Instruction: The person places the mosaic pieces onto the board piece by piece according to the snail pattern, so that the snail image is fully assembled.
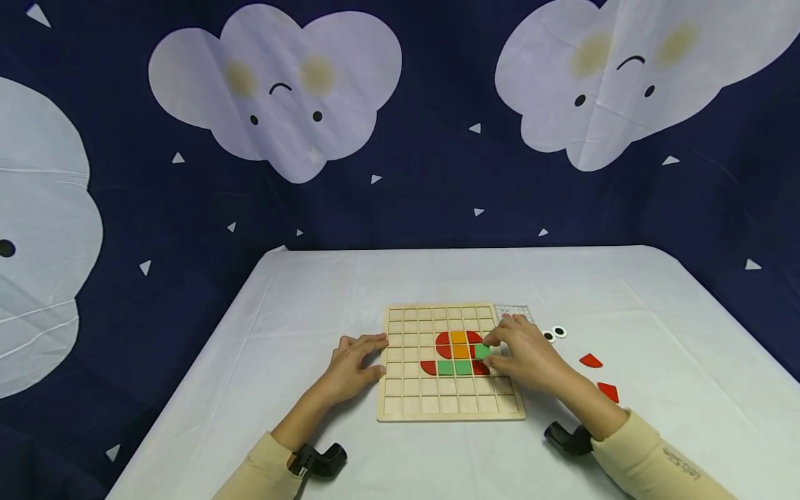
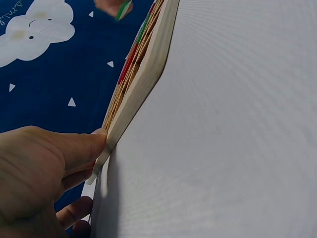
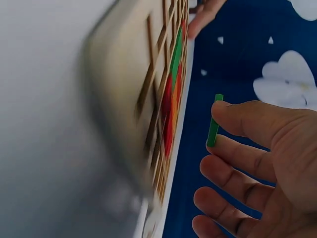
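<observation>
Pinching a green tile over the grid board

Pinching a green square tile [image 1: 482, 351] between thumb and fingertips, the right hand [image 1: 525, 357] is over the right part of the wooden grid board [image 1: 400, 406]. In the right wrist view the tile [image 3: 214, 120] stands edge-on, gripped between thumb and forefinger and held clear of the blurred board [image 3: 129, 94], with the other fingers loosely curled below it.

The left hand [image 1: 353, 364] rests at the board's left edge, fingers laid fairly straight against it. In the left wrist view the fingers [image 2: 74, 148] touch the board's edge [image 2: 143, 79] near its corner; they press on it rather than close around it.

On the board sits a small pattern of coloured pieces: two orange squares [image 1: 459, 344] in the middle, red rounded pieces [image 1: 443, 344] beside them and at the ends of the row below, and two green squares [image 1: 454, 367] in that lower row. The held tile is just right of the orange squares.

The board lies on a counter covered with a white cloth [image 1: 300, 292]. To the right of the board, on the cloth, lie two red pieces [image 1: 590, 360], apart from each other, and a pair of round black-and-white eye pieces [image 1: 554, 333]. A printed card [image 1: 512, 311] peeks out behind the board's far right corner. Both forearms wear pale yellow sleeves [image 1: 650, 462].
</observation>
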`<state>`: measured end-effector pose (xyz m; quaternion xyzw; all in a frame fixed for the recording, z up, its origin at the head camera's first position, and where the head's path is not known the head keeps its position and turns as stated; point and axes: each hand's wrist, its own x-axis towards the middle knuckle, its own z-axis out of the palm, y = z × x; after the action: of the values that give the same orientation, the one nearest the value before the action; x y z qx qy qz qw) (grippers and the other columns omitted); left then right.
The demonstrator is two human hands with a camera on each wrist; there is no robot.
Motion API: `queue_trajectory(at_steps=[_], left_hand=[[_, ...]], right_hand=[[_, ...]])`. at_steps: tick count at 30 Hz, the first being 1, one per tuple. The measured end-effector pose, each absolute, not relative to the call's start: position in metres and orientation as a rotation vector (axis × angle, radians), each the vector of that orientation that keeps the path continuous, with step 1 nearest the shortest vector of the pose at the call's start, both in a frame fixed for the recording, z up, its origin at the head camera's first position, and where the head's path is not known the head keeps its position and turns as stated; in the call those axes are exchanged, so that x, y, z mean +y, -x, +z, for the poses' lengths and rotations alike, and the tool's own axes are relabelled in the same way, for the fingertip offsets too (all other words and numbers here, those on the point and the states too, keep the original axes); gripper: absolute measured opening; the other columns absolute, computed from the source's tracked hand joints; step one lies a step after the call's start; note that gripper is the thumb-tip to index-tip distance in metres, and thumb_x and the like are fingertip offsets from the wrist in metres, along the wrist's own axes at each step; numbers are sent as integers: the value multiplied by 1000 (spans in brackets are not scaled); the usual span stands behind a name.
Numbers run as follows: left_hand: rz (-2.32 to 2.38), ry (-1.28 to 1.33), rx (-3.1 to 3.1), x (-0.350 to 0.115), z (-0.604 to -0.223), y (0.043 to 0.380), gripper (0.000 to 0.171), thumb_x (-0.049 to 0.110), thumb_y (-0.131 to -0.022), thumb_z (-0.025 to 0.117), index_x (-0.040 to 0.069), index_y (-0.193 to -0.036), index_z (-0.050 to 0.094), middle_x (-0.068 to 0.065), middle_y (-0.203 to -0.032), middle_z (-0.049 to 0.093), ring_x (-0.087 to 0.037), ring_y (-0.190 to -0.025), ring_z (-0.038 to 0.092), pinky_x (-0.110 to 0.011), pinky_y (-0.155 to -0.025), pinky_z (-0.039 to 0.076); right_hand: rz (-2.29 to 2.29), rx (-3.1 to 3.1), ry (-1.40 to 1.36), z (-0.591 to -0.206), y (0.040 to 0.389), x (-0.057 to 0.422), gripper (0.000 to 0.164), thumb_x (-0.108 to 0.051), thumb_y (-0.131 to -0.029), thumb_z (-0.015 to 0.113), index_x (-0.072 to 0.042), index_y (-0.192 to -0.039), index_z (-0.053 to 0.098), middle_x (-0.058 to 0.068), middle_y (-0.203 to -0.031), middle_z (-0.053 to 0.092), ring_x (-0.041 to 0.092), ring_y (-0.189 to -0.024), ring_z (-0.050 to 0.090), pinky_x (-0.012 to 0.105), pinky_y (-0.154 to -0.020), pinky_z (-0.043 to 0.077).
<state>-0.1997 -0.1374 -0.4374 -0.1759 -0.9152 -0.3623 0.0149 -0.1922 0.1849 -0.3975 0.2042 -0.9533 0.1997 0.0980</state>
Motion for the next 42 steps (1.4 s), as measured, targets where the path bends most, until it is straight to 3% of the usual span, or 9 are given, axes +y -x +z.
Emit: queue_trajectory(at_steps=[7, 18, 31, 42], left_hand=[[-1131, 546, -2847, -137, -437, 200, 46, 15, -82, 71, 11, -126, 61, 3, -138, 54, -12, -92, 35, -34, -83, 26], [-1130, 548, -2850, -137, -437, 199, 46, 15, -82, 71, 11, -126, 61, 3, -138, 54, -12, -92, 35, -34, -83, 26], [-1133, 549, -2856, -138, -439, 200, 46, 16, -83, 70, 10, -127, 60, 3, -139, 53, -12, -92, 34, -35, -84, 26], [-1144, 535, -2849, -137, -438, 200, 46, 15, -82, 71, 11, -126, 61, 3, -139, 54, -11, -93, 35, -35, -85, 27]], right_hand=[[577, -2812, -740, -397, 208, 142, 23, -27, -74, 78, -15, -93, 72, -5, -90, 63, 12, -81, 44, 29, -71, 35], [574, -2876, -804, -398, 222, 106, 23, -31, -76, 78, -16, -93, 73, -3, -88, 62, 12, -76, 40, 28, -67, 32], [499, -2934, -841, -406, 229, 101, 17, -29, -76, 77, -17, -86, 73, -4, -79, 59, 15, -72, 38, 29, -63, 28], [494, -2949, -836, -405, 229, 101, 17, -29, -77, 77, -17, -88, 73, -4, -82, 59, 14, -73, 38, 30, -65, 29]])
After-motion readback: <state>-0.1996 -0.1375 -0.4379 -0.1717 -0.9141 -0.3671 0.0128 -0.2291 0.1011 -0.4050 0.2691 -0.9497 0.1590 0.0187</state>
